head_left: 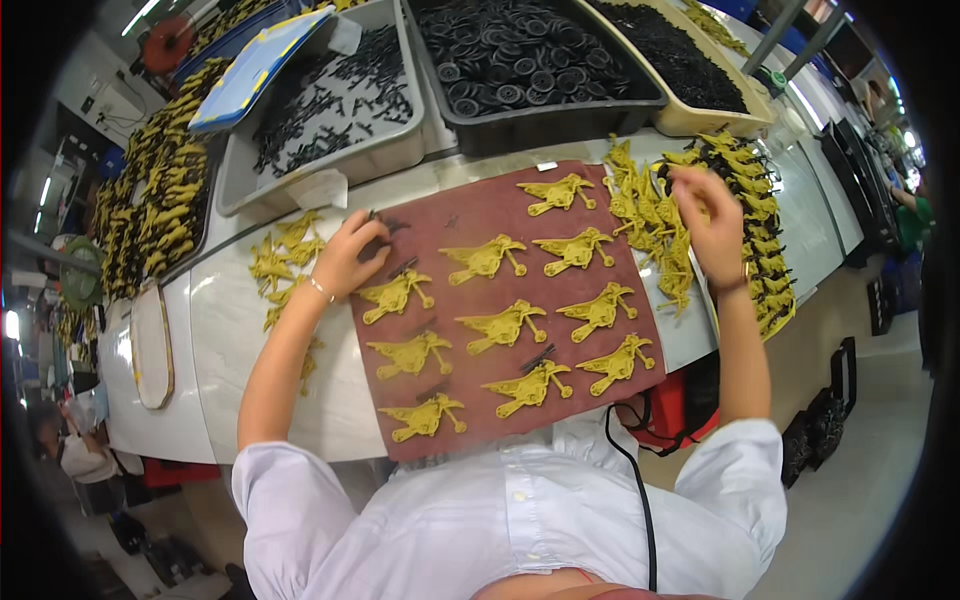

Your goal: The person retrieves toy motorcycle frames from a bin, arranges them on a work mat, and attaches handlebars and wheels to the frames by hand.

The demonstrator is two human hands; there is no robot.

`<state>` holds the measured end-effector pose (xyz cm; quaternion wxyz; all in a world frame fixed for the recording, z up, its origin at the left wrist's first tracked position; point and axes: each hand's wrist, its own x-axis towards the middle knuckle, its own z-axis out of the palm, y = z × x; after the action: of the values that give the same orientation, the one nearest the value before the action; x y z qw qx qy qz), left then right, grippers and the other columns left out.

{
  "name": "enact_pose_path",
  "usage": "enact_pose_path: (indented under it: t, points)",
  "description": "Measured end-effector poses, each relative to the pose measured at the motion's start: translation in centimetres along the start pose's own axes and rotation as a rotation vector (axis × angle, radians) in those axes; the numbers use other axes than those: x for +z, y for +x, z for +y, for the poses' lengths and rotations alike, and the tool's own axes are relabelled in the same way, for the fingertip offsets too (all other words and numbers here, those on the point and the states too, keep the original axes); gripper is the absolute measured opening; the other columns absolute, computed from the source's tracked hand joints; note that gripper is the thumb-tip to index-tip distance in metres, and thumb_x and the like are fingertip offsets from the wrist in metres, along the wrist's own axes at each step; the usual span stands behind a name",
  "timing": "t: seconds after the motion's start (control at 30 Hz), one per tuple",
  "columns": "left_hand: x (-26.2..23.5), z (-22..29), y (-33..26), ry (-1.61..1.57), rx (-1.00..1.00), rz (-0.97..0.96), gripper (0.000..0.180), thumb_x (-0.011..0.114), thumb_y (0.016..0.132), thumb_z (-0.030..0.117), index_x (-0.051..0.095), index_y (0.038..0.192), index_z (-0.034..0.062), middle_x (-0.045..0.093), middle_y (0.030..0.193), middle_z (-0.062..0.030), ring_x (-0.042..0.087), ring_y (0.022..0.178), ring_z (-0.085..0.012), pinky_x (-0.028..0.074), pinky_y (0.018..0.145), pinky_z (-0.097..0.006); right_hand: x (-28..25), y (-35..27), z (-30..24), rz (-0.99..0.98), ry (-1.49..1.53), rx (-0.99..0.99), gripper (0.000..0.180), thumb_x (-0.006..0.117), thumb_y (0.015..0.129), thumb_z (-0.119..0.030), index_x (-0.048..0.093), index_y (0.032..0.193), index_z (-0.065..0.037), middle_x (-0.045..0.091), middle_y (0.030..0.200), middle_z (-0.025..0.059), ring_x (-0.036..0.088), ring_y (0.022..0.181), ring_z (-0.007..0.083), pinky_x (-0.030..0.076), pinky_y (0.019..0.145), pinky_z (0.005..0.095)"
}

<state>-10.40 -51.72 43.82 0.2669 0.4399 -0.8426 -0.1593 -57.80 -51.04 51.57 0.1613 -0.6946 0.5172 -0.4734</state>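
On the dark red mat (590, 400), the left hand (345, 262) pinches small black pins (385, 228) at its upper-left corner, nearest a yellow plastic piece (396, 296) (long axis slanting), while the right hand (712, 222) closes on yellow pieces in the pile (650, 225) just beyond the mat's right edge.

Right hand (708, 222) fingers hidden among piled yellow parts (655, 225).

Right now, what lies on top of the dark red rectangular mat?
On the dark red mat lie eleven yellow bird-shaped plastic parts and small black pins. The left hand covers its upper left corner.
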Motion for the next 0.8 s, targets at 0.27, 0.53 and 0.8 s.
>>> enact_pose_path:
  t: [0.27,0.53,0.8]
  points:
    - [-1.0,1.5,0.4,0.065,0.003,-0.022,0.032,0.072,0.071,0.005,0.067,0.103,0.009,0.061,0.104,-0.0106,0.056,0.1,-0.0303,0.046,0.088,-0.038,-3.2,21.4,22.7,0.151,-0.524,0.05,0.022,0.064,0.081,-0.014,0.07,0.103,-0.012,0.07,0.094,0.0094,0.067,0.087,0.0231,0.052,0.08,0.0334]
    - [-0.9,2.2,-0.9,0.079,-0.26,0.005,0.036,0.071,0.075,0.024,0.068,0.11,0.0176,0.063,0.113,-0.003,0.048,0.123,-0.0284,0.021,0.109,-0.05,-3.0,26.4,30.3,-0.541,-0.631,0.378,0.04,0.07,0.077,-0.024,0.067,0.114,-0.01,0.068,0.107,0.0107,0.063,0.098,0.0235,0.048,0.089,0.0349]
    - [0.2,2.2,-0.8,-0.016,-0.419,0.071,0.042,0.07,0.077,0.031,0.064,0.117,0.0194,0.06,0.12,-0.007,0.046,0.125,-0.0277,0.021,0.111,-0.046,-1.2,29.2,29.2,-0.76,-0.533,0.482,0.046,0.063,0.086,-0.03,0.06,0.126,-0.008,0.064,0.119,0.0103,0.058,0.109,0.0211,0.044,0.095,0.037]
